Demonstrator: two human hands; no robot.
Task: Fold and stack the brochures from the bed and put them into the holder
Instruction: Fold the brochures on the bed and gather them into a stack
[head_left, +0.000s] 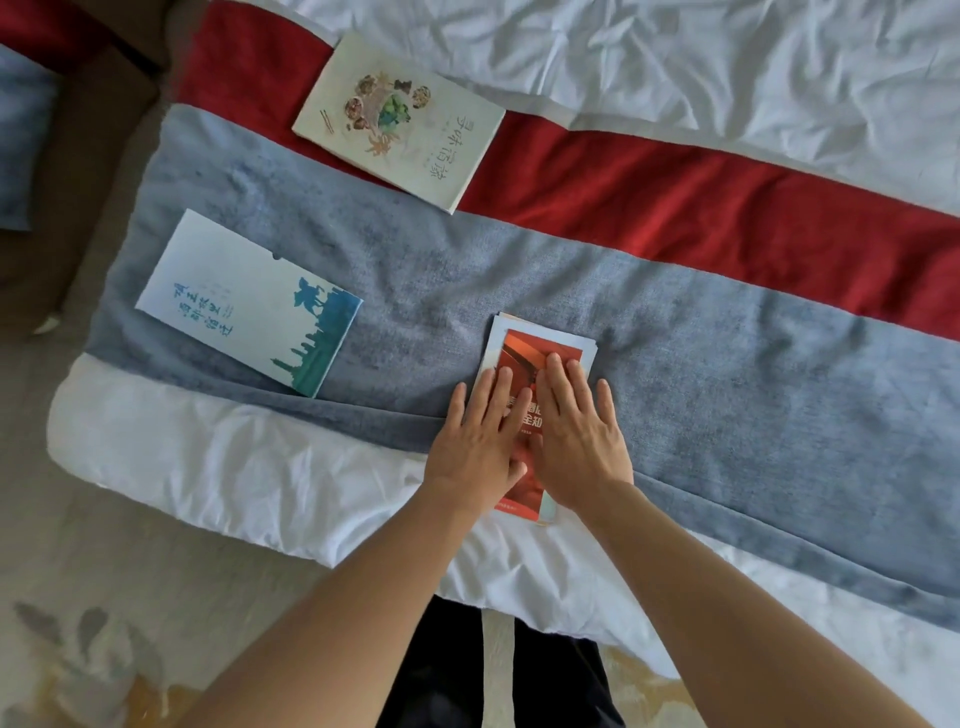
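Left hand (480, 436) lying flat, fingers spread wide, pressing down on red brochure (540, 353). Right hand (579, 436) lying flat just beside it, fingers wide too, pressing same brochure. Red brochure sitting near bed edge, half on grey blanket (727, 364), half on white sheet (208, 457). Blue brochure (244, 301) lying to left on grey blanket. Food brochure (400, 119) lying farther up on red stripe (675, 208).
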